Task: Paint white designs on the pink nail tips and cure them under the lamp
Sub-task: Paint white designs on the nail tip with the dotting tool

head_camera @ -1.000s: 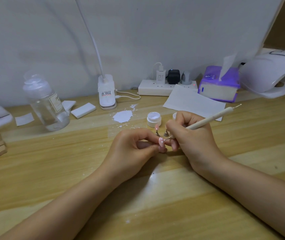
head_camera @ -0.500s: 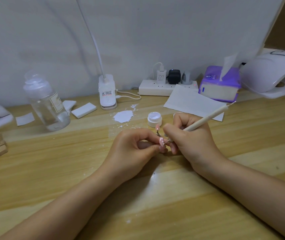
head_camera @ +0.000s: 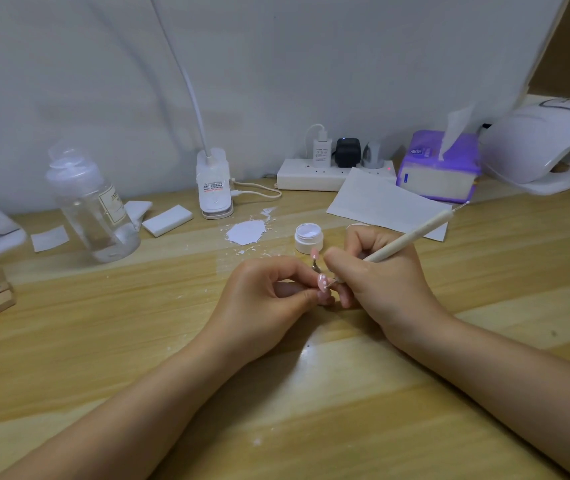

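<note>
Pen [head_camera: 411, 235] lower, tip half-hidden

Pink nail tip [head_camera: 322, 283], white dots; purple tissue pack [head_camera: 439, 166]

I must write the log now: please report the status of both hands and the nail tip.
Left hand pinches pink nail tip. Right hand grips dotting pen, point on the tip. White dots showing. Nothing in the way.
</note>
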Motion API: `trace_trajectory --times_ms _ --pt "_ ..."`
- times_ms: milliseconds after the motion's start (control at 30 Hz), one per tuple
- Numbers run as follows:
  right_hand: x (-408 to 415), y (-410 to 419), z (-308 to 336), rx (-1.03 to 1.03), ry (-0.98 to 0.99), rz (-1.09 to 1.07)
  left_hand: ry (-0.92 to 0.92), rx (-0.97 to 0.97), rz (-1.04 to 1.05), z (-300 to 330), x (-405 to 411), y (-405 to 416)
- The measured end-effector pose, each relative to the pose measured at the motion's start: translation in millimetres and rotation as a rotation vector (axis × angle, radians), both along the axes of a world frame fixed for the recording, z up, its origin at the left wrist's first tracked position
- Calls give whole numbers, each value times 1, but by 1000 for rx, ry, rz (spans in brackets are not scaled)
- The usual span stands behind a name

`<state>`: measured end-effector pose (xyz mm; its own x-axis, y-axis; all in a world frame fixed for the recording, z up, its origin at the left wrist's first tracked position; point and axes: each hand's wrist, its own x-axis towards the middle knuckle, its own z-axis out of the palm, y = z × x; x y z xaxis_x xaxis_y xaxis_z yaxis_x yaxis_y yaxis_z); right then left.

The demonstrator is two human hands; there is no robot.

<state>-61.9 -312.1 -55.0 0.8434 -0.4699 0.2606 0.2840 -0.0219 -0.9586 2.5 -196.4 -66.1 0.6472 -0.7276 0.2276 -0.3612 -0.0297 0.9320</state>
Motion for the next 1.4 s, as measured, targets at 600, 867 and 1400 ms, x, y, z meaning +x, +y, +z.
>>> trace_trajectory --times_ms 600,867,1400 --pt "0 0 -1 29 3 -21 -32 17 12 0 0 -1" --pt "-1 0 4 187 -65 -45 54 25 51 3 -4 0" --pt "2 -6 -5 45 -42 -58 49 -68 -81 2 -1 0"
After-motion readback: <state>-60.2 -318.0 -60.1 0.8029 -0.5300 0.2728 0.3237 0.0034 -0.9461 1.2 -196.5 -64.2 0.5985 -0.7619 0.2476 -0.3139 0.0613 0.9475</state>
